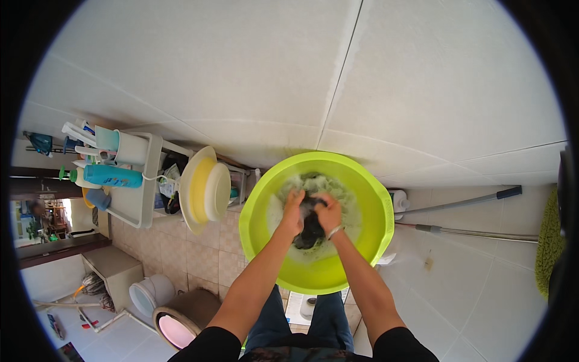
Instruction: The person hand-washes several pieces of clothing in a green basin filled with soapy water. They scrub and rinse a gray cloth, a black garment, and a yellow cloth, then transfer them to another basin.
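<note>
Pale wall tiles fill the upper frame. Below them, at the centre, sits the wide lime-green basin, with foamy water inside. Amid the foam lies dark cloth, soft and limp; soaked, I'd judge it heavy for its bulk and slippery with suds. Bunched folds near its upper end look the surest hold. My left hand and right hand are curled close together, gripping those folds; blur hides the exact finger placement.
</note>
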`<state>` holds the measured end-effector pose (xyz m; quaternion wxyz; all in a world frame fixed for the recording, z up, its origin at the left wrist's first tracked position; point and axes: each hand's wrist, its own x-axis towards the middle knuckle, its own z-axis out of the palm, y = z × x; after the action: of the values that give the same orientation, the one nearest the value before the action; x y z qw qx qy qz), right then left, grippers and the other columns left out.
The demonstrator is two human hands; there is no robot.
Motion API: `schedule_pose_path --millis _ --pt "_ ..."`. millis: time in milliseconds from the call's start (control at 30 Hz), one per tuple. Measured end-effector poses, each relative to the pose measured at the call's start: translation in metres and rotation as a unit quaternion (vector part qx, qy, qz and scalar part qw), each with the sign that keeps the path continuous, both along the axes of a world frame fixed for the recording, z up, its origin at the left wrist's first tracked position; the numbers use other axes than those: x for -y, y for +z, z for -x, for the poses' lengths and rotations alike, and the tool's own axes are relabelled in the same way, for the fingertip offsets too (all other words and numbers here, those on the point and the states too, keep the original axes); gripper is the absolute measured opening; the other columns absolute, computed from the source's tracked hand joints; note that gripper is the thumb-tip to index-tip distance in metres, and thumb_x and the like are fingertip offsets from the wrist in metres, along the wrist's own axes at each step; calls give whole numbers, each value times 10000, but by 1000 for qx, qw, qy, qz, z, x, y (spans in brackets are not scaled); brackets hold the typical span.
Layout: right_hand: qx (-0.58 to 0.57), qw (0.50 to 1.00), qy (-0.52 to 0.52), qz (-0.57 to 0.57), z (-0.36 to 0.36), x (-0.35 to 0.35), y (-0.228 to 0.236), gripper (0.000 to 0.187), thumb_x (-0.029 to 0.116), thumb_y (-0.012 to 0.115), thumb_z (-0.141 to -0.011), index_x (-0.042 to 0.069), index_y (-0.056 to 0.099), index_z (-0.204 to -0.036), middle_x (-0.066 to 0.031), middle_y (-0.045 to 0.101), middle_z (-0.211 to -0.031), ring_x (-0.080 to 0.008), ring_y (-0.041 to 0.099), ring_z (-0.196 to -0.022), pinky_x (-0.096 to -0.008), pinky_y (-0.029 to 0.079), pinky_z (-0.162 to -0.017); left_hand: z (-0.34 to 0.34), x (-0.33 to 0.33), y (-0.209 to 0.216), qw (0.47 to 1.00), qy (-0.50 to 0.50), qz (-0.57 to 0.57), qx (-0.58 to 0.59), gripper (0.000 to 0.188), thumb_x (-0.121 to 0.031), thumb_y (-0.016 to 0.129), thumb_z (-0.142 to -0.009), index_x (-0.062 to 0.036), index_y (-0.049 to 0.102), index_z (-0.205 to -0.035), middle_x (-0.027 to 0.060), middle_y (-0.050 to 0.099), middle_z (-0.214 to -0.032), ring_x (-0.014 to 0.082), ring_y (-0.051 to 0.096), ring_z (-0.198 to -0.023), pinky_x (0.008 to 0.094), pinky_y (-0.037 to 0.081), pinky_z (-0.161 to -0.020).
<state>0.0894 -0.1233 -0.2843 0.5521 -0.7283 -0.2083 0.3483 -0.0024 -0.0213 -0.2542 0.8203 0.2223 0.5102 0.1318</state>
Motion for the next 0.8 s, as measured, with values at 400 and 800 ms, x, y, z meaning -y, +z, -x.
schedule_pose_path --millis 400,800 --pt "346 919 182 -51 82 -5 160 141 232 733 -723 157 627 -778 -28 585 -725 -270 604 -713 -414 499 -562 55 6 13 908 29 219 357 363 -409 594 -999 -84 658 -1147 68 704 -1046 206 675 -916 363 575 -790" --pt "-256 943 73 199 -16 17 115 712 706 579 -884 50 580 -1159 -108 657 -1124 -227 656 -1017 -404 535 -832 48 -3 175 943 107 241 202 253 -184 593 -918 5 678 -1063 130 718 -1008 262 700 -928 404 567 -883"
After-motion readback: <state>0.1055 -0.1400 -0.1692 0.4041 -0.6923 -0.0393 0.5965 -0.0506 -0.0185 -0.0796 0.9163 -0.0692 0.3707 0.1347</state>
